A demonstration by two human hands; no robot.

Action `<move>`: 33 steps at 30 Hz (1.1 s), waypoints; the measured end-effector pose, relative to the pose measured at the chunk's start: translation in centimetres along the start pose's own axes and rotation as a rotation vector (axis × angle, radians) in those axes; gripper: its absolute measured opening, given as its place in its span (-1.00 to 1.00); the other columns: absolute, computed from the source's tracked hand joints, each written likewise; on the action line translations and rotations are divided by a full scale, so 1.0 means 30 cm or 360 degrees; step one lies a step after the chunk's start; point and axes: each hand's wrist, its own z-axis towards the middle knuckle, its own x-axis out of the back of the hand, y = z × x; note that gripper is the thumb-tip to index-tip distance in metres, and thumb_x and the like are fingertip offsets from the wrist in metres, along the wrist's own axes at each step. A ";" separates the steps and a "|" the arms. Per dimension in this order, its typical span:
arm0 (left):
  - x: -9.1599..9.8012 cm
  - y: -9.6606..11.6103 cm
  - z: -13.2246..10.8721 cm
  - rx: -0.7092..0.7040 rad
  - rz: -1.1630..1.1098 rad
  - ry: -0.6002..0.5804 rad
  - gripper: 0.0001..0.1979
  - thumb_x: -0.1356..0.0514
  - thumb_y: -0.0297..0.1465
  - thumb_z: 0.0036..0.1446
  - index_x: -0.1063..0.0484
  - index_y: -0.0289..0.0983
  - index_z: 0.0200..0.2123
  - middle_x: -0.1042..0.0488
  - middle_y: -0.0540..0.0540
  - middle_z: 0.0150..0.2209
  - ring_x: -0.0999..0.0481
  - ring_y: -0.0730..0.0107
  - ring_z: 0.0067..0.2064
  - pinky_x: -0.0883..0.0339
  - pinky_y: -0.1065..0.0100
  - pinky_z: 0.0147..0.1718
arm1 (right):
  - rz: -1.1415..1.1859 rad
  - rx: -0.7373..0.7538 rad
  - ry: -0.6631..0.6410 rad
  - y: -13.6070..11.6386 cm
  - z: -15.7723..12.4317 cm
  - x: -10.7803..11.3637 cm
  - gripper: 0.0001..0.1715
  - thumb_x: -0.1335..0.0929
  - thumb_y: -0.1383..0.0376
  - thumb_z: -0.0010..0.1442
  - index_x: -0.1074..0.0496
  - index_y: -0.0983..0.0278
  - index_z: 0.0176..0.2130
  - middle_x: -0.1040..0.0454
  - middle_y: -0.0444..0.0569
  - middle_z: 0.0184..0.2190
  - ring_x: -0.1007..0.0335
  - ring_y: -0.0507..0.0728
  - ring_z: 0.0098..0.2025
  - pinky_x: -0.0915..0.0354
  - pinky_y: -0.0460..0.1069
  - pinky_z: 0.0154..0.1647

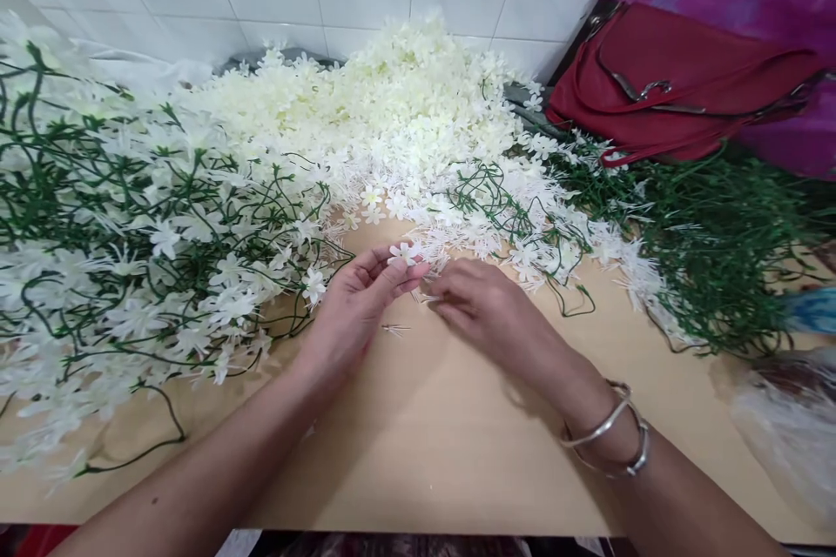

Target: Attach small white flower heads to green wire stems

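Note:
My left hand (356,305) pinches a small white fabric flower (403,253) between thumb and fingertips above the tan table (424,444). My right hand (480,305), with metal bangles on the wrist, is curled palm down just to the right; its fingertips pinch a thin white stamen piece (424,298) close to the left fingers. Another loose stamen piece (395,330) lies on the table under the left hand. A heap of loose cream petals (392,104) rises behind both hands.
Assembled green stems with white flowers (124,244) cover the left side. Bare green stems (711,244) lie at the right, with white stamens (588,244) scattered before them. A red bag (679,87) and purple cloth sit back right against a white tiled wall. A plastic bag (790,426) lies at the right edge.

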 end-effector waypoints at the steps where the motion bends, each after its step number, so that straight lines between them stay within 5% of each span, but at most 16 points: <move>1: 0.001 -0.002 -0.003 -0.0035 0.0071 -0.0005 -0.64 -0.54 -0.31 0.05 -0.59 -0.28 -0.12 -0.71 -0.05 -0.24 -0.74 0.33 -0.16 -0.55 0.35 -0.02 | -0.0166 0.0018 -0.0062 -0.012 -0.001 -0.003 -0.85 -0.36 0.49 0.38 -0.51 0.28 -0.19 -0.53 0.00 -0.25 -0.43 0.18 -0.20 -0.29 0.07 -0.14; 6: -0.003 0.003 -0.005 -0.0130 0.0269 0.0055 -0.53 -0.56 -0.17 -0.02 -0.54 -0.27 -0.13 -0.71 -0.03 -0.32 -0.76 0.24 -0.18 -0.56 0.31 -0.06 | -0.0506 0.0026 -0.0127 -0.058 -0.007 0.025 -0.79 -0.31 0.54 0.37 -0.49 0.30 -0.19 -0.55 0.02 -0.27 -0.41 0.17 -0.28 -0.20 0.07 -0.23; 12: -0.031 0.027 -0.009 -0.0103 0.0236 0.0077 -0.59 -0.55 -0.15 -0.02 -0.53 -0.28 -0.28 -0.70 0.00 -0.33 -0.74 0.31 -0.27 -0.55 0.32 -0.08 | 0.0406 -0.0293 0.0523 -0.096 0.006 0.071 -0.89 -0.40 0.39 0.35 -0.47 0.20 -0.25 -0.58 -0.11 -0.35 -0.49 0.11 -0.30 -0.35 0.02 -0.19; 16: -0.063 0.063 -0.021 -0.0018 0.0230 0.0034 -0.63 -0.55 -0.16 -0.01 -0.58 -0.30 -0.31 -0.68 -0.01 -0.34 -0.70 0.35 -0.30 -0.55 0.29 -0.06 | 0.0809 -0.0307 0.0620 -0.118 0.045 0.071 -0.92 -0.45 0.34 0.30 -0.51 0.18 -0.28 -0.61 -0.08 -0.30 -0.52 0.13 -0.24 -0.41 0.04 -0.18; 24: -0.133 0.137 0.003 -0.0013 0.0157 0.0026 -0.69 -0.56 -0.23 -0.01 -0.60 -0.25 -0.30 -0.68 0.02 -0.33 -0.74 0.30 -0.24 -0.56 0.24 0.02 | 0.0894 -0.0466 0.1115 -0.115 0.089 0.097 -0.93 -0.47 0.33 0.29 -0.52 0.16 -0.26 -0.65 -0.04 -0.23 -0.55 0.18 -0.14 -0.40 0.11 -0.06; 29: -0.160 0.128 0.014 -0.0076 0.0230 -0.0090 -0.72 -0.52 -0.22 0.07 -0.61 -0.26 -0.26 -0.72 -0.03 -0.26 -0.73 0.27 -0.17 -0.58 0.25 0.03 | 0.0791 -0.0249 0.1136 -0.142 0.076 0.081 -0.86 -0.46 0.41 0.30 -0.54 0.14 -0.24 -0.61 -0.03 -0.17 -0.55 0.18 -0.06 -0.42 0.13 0.04; 33: -0.163 0.107 0.007 -0.0010 0.0379 -0.0125 -0.72 -0.49 -0.24 0.13 -0.65 -0.28 -0.18 -0.73 -0.09 -0.18 -0.73 0.21 -0.16 -0.59 0.24 -0.01 | 0.0562 -0.0361 0.1159 -0.113 0.070 0.042 -0.85 -0.44 0.41 0.31 -0.54 0.14 -0.25 -0.59 -0.02 -0.15 -0.55 0.19 -0.05 -0.44 0.15 0.07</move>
